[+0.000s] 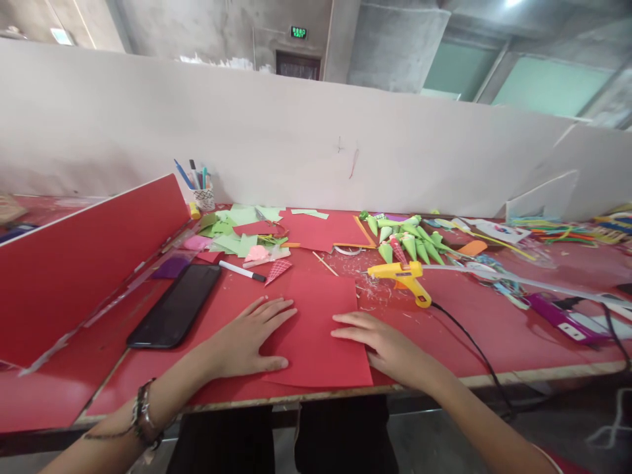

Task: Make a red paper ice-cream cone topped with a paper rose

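Observation:
A sheet of red paper (316,349) lies flat at the front edge of the red table. On its left side rests my left hand (251,336), palm down with fingers spread and nothing held. My right hand (378,342) touches the sheet's right side, its fingers stretched out and nothing in them. Just beyond the sheet are a small red cone with a grid pattern (278,270) and a white marker with a dark cap (241,270). A yellow glue gun (402,278) lies beyond my right hand, with a long clear glue stick in its back.
A black phone (175,306) lies left of my left hand, beside a red divider board (93,263). Green paper scraps (230,230), green paper cones (419,245) and a pen cup (203,197) stand or lie at the back. A purple power strip (567,321) sits right.

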Available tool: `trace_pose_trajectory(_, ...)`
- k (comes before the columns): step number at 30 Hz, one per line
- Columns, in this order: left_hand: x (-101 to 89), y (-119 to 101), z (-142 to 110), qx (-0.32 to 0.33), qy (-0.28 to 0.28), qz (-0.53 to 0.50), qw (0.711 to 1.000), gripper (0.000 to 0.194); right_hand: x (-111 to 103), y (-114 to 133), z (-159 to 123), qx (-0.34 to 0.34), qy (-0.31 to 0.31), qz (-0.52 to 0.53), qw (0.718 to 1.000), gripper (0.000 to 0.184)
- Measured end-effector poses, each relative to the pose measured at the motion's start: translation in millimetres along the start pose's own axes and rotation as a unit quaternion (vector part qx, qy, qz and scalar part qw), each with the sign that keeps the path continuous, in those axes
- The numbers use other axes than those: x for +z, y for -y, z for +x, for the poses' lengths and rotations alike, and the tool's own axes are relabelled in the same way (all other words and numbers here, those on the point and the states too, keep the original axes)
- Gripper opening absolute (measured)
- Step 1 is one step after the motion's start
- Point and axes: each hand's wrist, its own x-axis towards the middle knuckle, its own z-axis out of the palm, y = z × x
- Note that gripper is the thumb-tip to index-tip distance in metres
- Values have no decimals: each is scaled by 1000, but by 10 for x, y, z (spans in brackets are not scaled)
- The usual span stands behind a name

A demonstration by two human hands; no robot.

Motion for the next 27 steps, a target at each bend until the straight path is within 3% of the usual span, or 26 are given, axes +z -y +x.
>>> trace_pose_trajectory(9, -46, -9, -33, -10, -4, -35, 999, 76, 26, -73, 22, -28, -50, -39, 998, 51)
trace_pose_trajectory(12, -131, 20, -89, -16, -20, -96, 995, 75, -62, -53, -2, -43, -105, 12, 993, 51)
trace_pose_trajectory(15, -247, 20, -103, 12, -74, -247, 966, 81, -179, 26, -20, -25, -203, 80, 976, 36)
trace_pose_trajectory(17, -307, -20, -67, 7, -126, -334, 934, 88, -230, 89, -12, 41, -286, 111, 951, 22)
trace_pose_trajectory(20, -319, -110, 35, -16, -166, -399, 901, 86, -225, 154, 35, 150, -368, 174, 901, 30)
trace_pose_trajectory(23, -231, -156, 137, -56, -174, -476, 860, 78, -140, 173, 111, 179, -403, 318, 839, 28)
trace_pose_trajectory(27, -100, -166, 194, -135, -198, -605, 759, 51, -6, 184, 201, 190, -434, 481, 738, 28)
